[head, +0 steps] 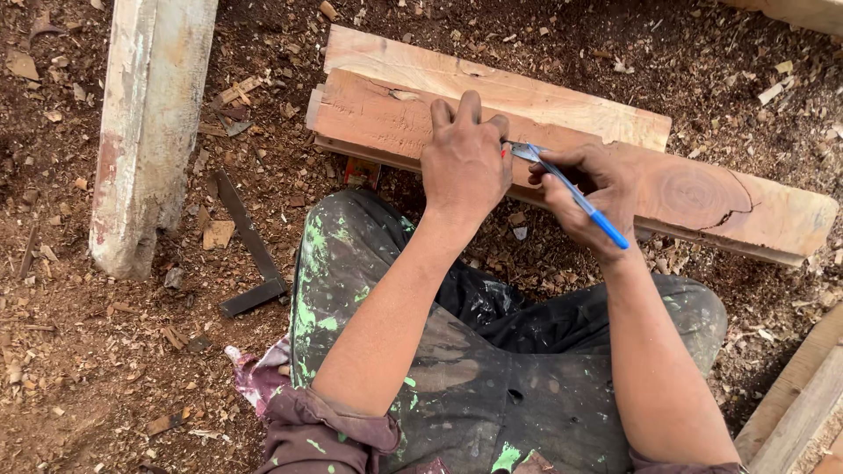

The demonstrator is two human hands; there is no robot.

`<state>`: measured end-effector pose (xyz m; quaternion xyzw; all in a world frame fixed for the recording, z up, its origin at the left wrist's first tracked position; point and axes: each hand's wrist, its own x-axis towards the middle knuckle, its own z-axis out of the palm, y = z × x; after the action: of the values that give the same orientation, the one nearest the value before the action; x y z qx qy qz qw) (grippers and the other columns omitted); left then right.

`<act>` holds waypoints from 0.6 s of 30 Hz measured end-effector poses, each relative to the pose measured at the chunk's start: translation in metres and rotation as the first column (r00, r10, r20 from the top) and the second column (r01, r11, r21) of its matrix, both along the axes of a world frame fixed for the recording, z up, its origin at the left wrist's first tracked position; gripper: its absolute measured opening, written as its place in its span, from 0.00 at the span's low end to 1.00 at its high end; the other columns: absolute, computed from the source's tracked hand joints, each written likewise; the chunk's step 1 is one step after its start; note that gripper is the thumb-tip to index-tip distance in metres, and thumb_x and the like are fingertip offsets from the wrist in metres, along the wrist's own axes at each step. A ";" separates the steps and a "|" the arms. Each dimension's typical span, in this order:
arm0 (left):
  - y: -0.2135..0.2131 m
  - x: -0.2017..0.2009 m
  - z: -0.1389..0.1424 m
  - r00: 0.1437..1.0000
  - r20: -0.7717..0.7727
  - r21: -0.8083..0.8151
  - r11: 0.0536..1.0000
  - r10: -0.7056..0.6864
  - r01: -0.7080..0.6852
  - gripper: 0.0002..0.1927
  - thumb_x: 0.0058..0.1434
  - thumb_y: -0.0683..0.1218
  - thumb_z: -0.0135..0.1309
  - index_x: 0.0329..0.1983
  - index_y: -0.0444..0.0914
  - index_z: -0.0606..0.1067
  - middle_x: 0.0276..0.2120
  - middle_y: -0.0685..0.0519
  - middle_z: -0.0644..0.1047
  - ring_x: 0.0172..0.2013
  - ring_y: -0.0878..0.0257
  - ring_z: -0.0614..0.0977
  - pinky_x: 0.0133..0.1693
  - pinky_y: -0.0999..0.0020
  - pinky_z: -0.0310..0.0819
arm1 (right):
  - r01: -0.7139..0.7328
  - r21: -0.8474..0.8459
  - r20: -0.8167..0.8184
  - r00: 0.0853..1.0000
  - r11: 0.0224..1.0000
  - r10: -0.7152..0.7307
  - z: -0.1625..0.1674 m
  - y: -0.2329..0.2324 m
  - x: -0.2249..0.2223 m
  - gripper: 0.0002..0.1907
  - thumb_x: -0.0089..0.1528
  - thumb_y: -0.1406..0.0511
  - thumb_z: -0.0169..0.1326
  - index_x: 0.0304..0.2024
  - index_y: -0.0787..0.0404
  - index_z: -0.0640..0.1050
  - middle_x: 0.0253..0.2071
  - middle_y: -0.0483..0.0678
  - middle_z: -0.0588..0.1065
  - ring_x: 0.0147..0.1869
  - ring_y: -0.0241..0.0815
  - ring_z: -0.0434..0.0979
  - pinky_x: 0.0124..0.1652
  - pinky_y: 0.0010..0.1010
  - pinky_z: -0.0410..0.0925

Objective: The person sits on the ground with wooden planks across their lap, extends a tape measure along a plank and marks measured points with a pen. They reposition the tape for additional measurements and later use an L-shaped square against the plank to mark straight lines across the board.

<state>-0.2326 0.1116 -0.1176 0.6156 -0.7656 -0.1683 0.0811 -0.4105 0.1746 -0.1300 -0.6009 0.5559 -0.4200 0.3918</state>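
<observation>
A seated person marks a reddish wooden plank (702, 197) lying on a sawdust-covered ground (105, 369), the board's long axis running from about ten o'clock to four o'clock across the top of the view, directly ahead of both knees. The left hand (465, 162) lies flat and palm-down on the plank, fingers extended toward twelve o'clock and holding nothing, pressing just beside the marking point. The right hand (593, 197), at three o'clock from the left and touching the board's near edge, is closed in a writing grip around a blue pen (571, 189), whose tip points toward ten o'clock and meets the wood right at the left hand's outer fingers. A paler plank (492, 88) lies alongside the first at twelve o'clock. A dark metal square (250, 254) rests on the ground at nine o'clock, near a weathered timber post (149, 123). Both hands are about equally near the plank.
</observation>
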 end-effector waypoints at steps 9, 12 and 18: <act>0.002 0.001 0.001 0.999 -0.042 -0.036 0.999 0.009 -0.011 0.10 0.57 0.51 0.64 0.36 0.42 0.81 0.45 0.51 0.68 0.50 0.53 0.71 0.30 0.68 0.83 | 0.065 0.002 -0.191 0.979 0.998 -0.063 -0.037 0.000 -0.001 0.07 0.63 0.69 0.63 0.38 0.66 0.78 0.35 0.48 0.79 0.38 0.32 0.78 0.40 0.22 0.72; 0.002 0.000 0.002 1.000 -0.022 -0.034 0.999 0.003 -0.004 0.11 0.56 0.52 0.64 0.35 0.41 0.80 0.45 0.51 0.68 0.50 0.52 0.71 0.30 0.68 0.83 | 0.055 -0.028 -0.225 0.972 0.998 -0.060 -0.038 -0.001 -0.003 0.07 0.63 0.69 0.64 0.36 0.66 0.78 0.34 0.49 0.79 0.37 0.33 0.78 0.39 0.24 0.72; 0.003 0.000 0.001 1.000 -0.020 -0.038 0.999 0.005 -0.006 0.12 0.56 0.53 0.64 0.36 0.42 0.81 0.45 0.52 0.67 0.51 0.53 0.70 0.29 0.68 0.84 | 0.049 -0.065 -0.284 0.957 0.997 -0.065 -0.024 -0.006 0.002 0.07 0.62 0.69 0.64 0.35 0.67 0.78 0.32 0.49 0.80 0.35 0.34 0.80 0.37 0.25 0.73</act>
<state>-0.2330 0.1146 -0.1166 0.6144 -0.7661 -0.1594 0.1009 -0.4080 0.1685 -0.1539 -0.6499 0.6114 -0.3557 0.2780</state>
